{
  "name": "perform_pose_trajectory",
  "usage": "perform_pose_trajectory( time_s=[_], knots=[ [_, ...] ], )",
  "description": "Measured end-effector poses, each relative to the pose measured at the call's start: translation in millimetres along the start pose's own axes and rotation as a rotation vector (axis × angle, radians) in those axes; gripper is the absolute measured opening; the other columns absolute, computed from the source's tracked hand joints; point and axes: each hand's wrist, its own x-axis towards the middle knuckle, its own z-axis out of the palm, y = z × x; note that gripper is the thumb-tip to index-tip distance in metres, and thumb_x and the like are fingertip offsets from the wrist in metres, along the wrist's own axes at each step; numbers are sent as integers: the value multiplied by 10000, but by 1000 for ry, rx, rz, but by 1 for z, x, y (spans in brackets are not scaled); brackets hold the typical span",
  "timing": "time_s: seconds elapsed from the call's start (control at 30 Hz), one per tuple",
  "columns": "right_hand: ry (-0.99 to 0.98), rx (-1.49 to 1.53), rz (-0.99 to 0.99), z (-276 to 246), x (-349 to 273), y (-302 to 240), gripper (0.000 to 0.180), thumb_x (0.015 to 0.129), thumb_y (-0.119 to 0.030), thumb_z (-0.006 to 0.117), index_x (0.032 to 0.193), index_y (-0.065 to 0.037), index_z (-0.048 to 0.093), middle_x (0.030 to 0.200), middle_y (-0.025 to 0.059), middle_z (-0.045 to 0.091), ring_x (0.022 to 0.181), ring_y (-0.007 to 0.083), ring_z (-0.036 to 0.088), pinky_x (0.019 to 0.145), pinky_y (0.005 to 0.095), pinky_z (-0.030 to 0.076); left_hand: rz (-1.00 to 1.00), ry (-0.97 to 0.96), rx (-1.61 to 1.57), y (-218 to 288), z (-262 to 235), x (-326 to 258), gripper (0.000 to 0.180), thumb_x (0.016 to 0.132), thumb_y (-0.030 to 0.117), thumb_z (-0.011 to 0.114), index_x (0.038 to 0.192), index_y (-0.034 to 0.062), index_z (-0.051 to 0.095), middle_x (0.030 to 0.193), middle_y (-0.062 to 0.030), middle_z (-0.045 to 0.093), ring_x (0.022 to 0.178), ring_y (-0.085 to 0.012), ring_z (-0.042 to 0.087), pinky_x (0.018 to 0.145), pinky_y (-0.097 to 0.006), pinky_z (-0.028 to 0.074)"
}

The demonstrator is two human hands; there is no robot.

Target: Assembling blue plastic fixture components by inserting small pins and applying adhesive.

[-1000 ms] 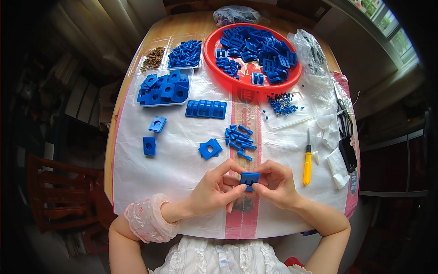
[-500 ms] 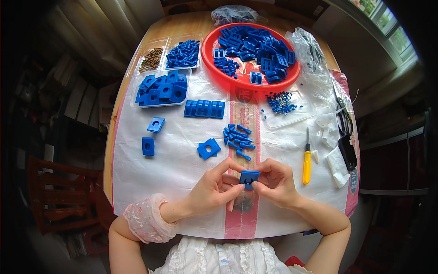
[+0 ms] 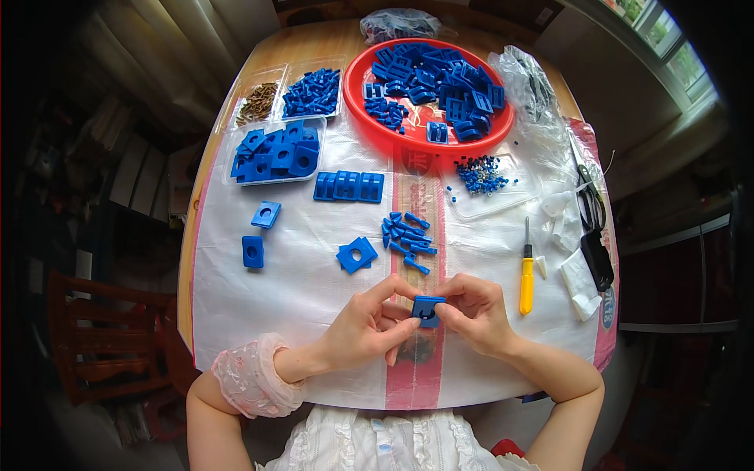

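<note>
Blue block [image 3: 427, 308] partly hidden behind fingers [image 3: 452, 316]

I wear a white top [image 3: 345, 443] with frilly strips running down its front and the cloth puckered in soft folds. Pale bluish buttons [image 3: 385, 446] sit along the middle. Around my left arm [image 3: 212, 424], close to the elbow, goes a pink cuff [image 3: 247, 381]. It is thin and slightly see-through, scattered with small patterned shapes, and gathered into a puffy, paler edge on the side toward the wrist. My right arm [image 3: 561, 373] is bare, and so are my left hand [image 3: 381, 323] and right hand [image 3: 477, 320], both with slim fingers.
</note>
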Motion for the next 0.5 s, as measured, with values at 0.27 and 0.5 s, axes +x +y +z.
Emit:
perform_pose_trajectory(
  time_s=[0.27, 0.5],
  knots=[
    [1, 43, 10, 2, 0, -2, 129, 857, 35, 620, 985, 51, 623, 885, 51, 632, 708, 40, 563, 576, 196, 441, 16, 0, -2, 2, 1, -1, 242, 928, -5, 553, 1158, 31, 487, 955, -168, 704, 534, -87, 617, 471, -201, 499],
    [-33, 11, -40, -1, 1, 0, 132, 886, 32, 600, 1008, 80, 604, 849, 81, 658, 763, 98, 660, 647, 232, 555, 30, -10, -5, 1, 0, 0, 242, 931, -5, 550, 1163, 29, 491, 968, -158, 706, 531, -82, 609, 472, -200, 498]
  ],
)
